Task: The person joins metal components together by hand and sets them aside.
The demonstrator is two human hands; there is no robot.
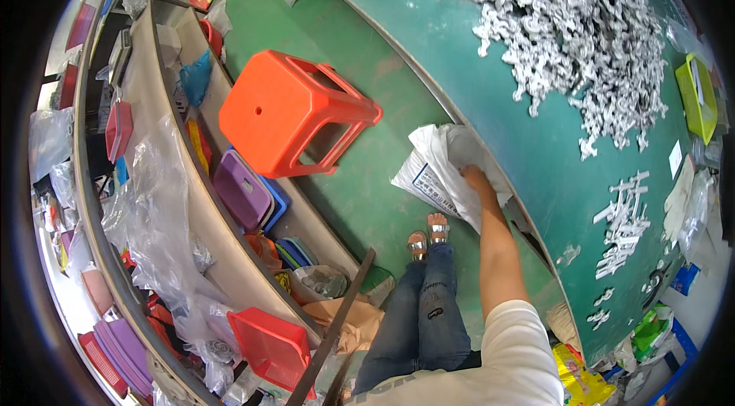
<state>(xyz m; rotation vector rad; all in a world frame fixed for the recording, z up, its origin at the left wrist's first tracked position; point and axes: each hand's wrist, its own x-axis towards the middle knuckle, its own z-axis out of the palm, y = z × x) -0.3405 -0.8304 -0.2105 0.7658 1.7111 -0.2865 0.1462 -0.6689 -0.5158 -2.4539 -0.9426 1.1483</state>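
Note:
My right arm reaches forward beside the green table's edge. At its end, my right hand [474, 178] is closed on the rim of a white plastic sack [438, 173] with dark blue print on its side. The sack stands by the table edge, its mouth spread and its inside greyish; what lies deep in it cannot be made out. My left hand is out of view. On the green table [467, 54], up and to the right of the sack, lies a large heap of small silvery metal castings [566, 31].
An orange plastic stool [264, 111] stands on the green floor left of the sack. Shelves at left hold a purple tray [243, 192], a red basin [272, 345] and clear plastic bags. Slim metal pieces [624, 226] and a yellow-green tray [695, 100] are at right.

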